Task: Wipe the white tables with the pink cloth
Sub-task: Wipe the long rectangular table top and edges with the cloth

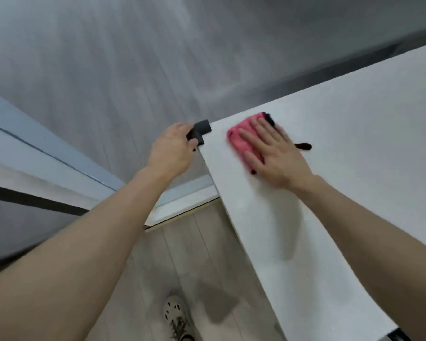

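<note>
Pink cloth (241, 141) lies near the corner of a white table (342, 168), pressed flat under the right hand (278, 156), fingers straight and spread. The left hand (172, 148) curls around the black corner guard (202, 130).

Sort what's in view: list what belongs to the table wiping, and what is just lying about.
Job: pink cloth; white table; right hand pressing flat on the cloth; left hand gripping the black corner guard.
Lying about: small dark thing beside the right hand, too blurred to name; shoe on the floor.
</note>
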